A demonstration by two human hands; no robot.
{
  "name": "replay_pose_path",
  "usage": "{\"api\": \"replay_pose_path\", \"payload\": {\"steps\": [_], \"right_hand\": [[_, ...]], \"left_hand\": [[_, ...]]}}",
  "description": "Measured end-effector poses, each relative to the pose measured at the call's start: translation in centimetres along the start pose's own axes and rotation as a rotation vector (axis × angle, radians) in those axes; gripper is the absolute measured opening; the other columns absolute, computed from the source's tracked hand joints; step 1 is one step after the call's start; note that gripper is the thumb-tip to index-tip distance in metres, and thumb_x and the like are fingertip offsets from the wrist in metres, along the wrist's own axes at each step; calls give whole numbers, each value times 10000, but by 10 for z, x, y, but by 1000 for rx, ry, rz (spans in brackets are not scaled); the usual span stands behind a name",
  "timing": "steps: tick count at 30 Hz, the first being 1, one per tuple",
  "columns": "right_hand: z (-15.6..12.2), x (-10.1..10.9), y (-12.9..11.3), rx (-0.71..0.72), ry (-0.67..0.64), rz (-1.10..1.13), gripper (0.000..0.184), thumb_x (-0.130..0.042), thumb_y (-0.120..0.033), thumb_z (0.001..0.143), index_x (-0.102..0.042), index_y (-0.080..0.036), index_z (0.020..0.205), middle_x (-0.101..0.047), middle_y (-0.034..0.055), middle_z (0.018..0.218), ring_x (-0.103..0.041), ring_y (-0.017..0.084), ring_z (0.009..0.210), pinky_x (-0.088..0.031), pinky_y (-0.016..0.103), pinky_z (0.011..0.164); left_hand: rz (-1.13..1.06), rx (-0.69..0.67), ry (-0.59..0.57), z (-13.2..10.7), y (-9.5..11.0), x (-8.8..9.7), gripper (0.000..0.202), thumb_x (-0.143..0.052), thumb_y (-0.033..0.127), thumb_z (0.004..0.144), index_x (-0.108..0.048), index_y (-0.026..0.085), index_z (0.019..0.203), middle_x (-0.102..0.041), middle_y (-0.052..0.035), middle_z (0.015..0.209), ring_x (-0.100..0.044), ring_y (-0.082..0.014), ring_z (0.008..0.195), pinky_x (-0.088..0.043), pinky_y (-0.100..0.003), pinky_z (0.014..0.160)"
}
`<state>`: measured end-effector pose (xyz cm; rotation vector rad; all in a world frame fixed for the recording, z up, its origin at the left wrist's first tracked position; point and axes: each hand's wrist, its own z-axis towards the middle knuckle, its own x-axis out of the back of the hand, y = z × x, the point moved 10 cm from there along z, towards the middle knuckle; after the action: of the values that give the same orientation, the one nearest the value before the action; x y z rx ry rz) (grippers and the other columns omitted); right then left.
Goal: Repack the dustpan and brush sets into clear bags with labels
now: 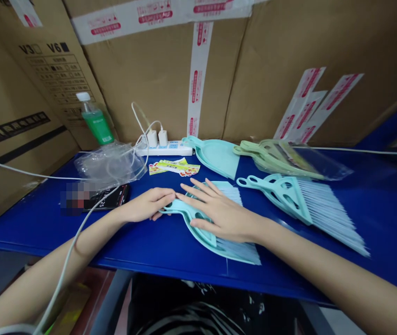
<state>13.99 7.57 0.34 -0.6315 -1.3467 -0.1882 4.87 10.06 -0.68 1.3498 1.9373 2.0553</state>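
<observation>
In front of me on the blue table lies a turquoise dustpan (198,235) with a matching hand brush (250,249) laid in it, bristles toward the right. My left hand (151,203) is closed around the handle end of the dustpan. Across the brush and pan rests my right hand (217,211), flat with its fingers spread. Part of both tools is hidden under that palm. To the right lies another turquoise brush (305,202) with pale bristles. Behind it and to the left is a second turquoise dustpan (219,156).
A green dustpan set in a clear bag (285,160) lies at the back right. Printed labels (174,167), a power strip (170,149), crumpled plastic (109,163), a phone (111,197) and a green bottle (95,121) stand or lie leftward. A white cable (69,253) crosses my left forearm.
</observation>
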Motion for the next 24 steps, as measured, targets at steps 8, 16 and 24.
{"api": "replay_pose_path", "payload": {"steps": [8,16,24], "right_hand": [[3,-4,0,17,61,36,630,-291,-548,987,-180,-269,1541,-177,89,1596,-39,286,1469,-55,607,1163],[5,-6,-3,44,74,6,609,-317,-476,999,-248,-177,1524,-203,117,1583,-66,272,1469,-44,595,1169],[6,-5,-4,60,84,33,588,-325,-484,996,-287,-209,1514,-226,119,1579,-70,278,1466,-66,621,1157]], "left_hand": [[-205,2,-38,3,3,-6,407,-449,545,883,-550,156,819,-504,66,566,-368,-48,370,-252,-175,327],[-216,18,-64,4,0,-7,420,-542,556,836,-614,144,798,-449,90,435,-361,-44,339,-239,-159,331],[-189,51,-64,4,-7,-5,443,-560,536,835,-647,116,948,-460,87,413,-351,-47,335,-231,-158,344]]}}
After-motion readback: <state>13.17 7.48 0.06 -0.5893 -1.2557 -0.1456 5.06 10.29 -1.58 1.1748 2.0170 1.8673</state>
